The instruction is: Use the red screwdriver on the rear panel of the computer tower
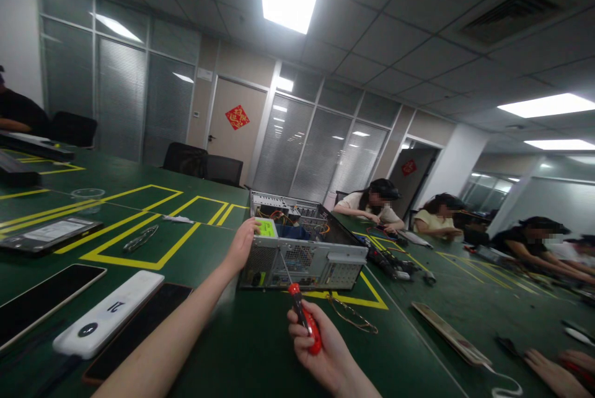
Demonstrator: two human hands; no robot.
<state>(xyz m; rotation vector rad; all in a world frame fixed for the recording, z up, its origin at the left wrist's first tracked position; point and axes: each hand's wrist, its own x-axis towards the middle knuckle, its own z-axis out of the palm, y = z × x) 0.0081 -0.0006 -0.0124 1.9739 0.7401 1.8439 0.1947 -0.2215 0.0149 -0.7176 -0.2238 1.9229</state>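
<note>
An open grey computer case (302, 249) lies on its side on the green table (223, 348), its rear panel towards me and coloured cables showing inside. My left hand (242, 242) reaches out and grips the case's near left top corner by the power supply. My right hand (316, 342) is closed round the red handle of a screwdriver (303, 312). The thin shaft points up towards the case's rear panel, its tip close to or touching the metal.
A white power bank (109, 312) and dark phones (44, 302) lie at my left, a tablet (51, 232) and pliers (139, 238) further out. Wire loops (351, 314) and a long strip (449, 333) lie to the right. Other people work at the far right; another person's hand (555, 373) rests near the corner.
</note>
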